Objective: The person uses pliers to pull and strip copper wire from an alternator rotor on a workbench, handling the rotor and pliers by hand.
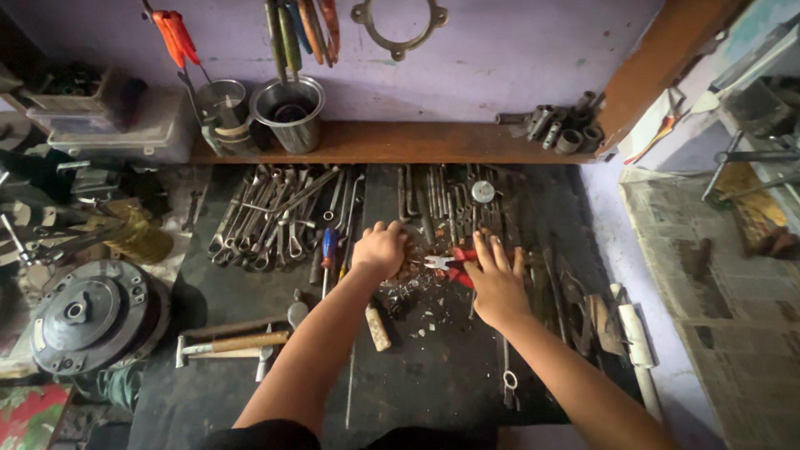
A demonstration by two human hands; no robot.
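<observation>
Now left hand [379, 250] curled, fingers digging into small metal scraps [417, 287]; right hand [497, 287] spread flat over red-handled pliers [450, 265]. Risk: sharp scraps could cut fingertips.

I work in a workshop: spanners [267, 221] spread over my black bench [442, 375], hammers [233, 342] near, pliers [304, 29] hung far.

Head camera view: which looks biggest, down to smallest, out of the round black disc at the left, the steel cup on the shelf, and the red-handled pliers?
1. Round black disc, though it lies nearer the camera.
2. Steel cup.
3. Red-handled pliers, partly hidden by the right hand.
</observation>
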